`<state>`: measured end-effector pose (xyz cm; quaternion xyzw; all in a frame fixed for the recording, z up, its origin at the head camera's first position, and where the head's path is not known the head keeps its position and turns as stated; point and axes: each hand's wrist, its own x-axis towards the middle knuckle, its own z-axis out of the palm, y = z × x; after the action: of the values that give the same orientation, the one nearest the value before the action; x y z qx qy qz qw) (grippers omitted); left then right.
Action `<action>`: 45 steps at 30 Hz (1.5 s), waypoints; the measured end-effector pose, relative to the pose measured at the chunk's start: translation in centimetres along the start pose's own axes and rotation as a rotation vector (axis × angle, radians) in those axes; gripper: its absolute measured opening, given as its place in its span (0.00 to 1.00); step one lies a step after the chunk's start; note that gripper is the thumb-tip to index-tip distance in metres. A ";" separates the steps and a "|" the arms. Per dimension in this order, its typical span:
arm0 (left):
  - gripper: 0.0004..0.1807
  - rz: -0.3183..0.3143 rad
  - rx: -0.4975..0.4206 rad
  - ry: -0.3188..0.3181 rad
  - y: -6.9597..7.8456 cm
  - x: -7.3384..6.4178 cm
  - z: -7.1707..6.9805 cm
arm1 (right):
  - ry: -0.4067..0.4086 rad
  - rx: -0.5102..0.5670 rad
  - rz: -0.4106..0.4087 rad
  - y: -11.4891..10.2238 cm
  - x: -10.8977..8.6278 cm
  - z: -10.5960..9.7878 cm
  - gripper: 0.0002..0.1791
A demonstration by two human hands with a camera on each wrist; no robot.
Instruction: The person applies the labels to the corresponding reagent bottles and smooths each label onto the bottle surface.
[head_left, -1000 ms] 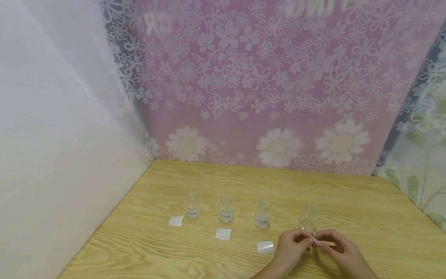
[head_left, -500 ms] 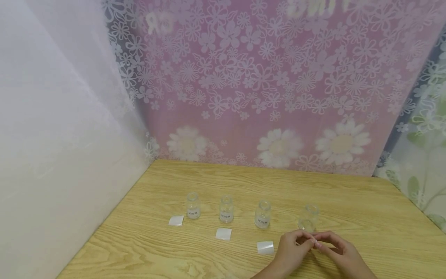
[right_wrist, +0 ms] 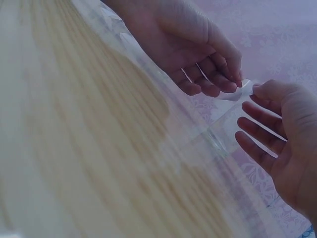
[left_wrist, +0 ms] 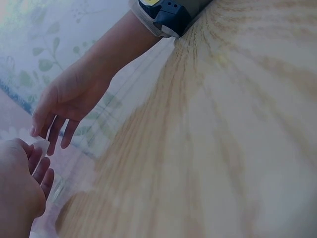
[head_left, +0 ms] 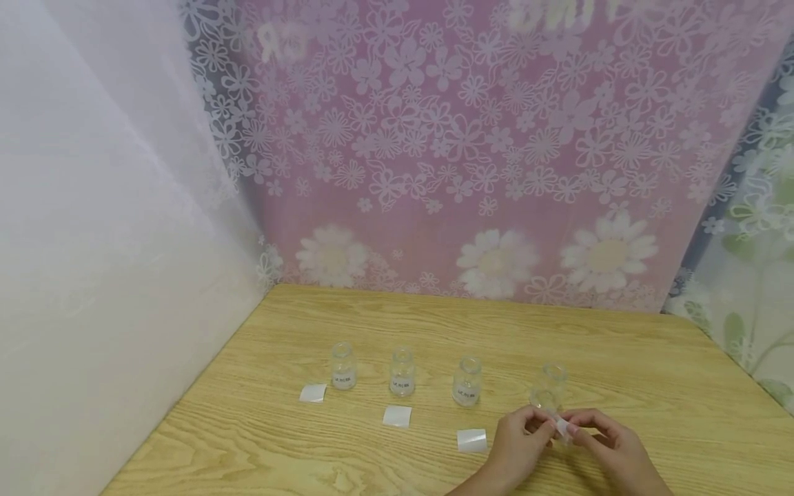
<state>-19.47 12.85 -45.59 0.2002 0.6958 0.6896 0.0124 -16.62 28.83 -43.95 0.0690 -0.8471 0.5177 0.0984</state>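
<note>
My left hand (head_left: 517, 441) and right hand (head_left: 611, 444) meet at the front right of the table, each pinching one side of a small white label (head_left: 562, 427) between thumb and index finger. In the right wrist view the label (right_wrist: 238, 92) spans the gap between the two hands' fingertips, looking thin and partly see-through. Just behind the fingers stands a clear glass bottle (head_left: 551, 382), its lower front partly covered by them. Three more glass bottles (head_left: 466, 377) stand to its left, upright and uncapped, each with a white label carrying dark writing.
Three white paper squares (head_left: 472, 440) lie on the wood-grain table (head_left: 279, 448) in front of the labelled bottles. A flowered pink curtain (head_left: 434, 172) hangs along the table's back edge, and a pale sheet (head_left: 124, 241) borders the left side.
Half a second ago the fingertips were close together and mostly hid the label. Now they have parted slightly, and more of the white label shows between them. The bottles have stayed put.
</note>
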 end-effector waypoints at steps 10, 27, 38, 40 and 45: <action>0.02 -0.076 -0.006 0.101 0.2 0.2 0.2 | 0.066 0.011 -0.024 0.1 0.1 -0.1 0.08; 0.04 -0.145 0.050 0.234 0.4 0.3 0.2 | 0.188 0.022 -0.034 0.6 0.5 -0.7 0.06; 0.06 -0.149 -0.006 0.294 0.1 0.5 -0.1 | 0.206 0.031 -0.037 1.0 0.5 -0.9 0.05; 0.06 -0.143 -0.013 0.310 0.1 0.5 -0.1 | 0.226 0.011 -0.032 0.9 0.5 -1.0 0.06; 0.06 -0.146 -0.071 0.232 0.1 0.5 -0.1 | 0.299 0.055 0.013 1.0 0.5 -1.5 0.10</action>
<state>-19.93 12.91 -45.36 0.0676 0.6806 0.7294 -0.0110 -17.15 30.59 -44.09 -0.0116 -0.8089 0.5457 0.2183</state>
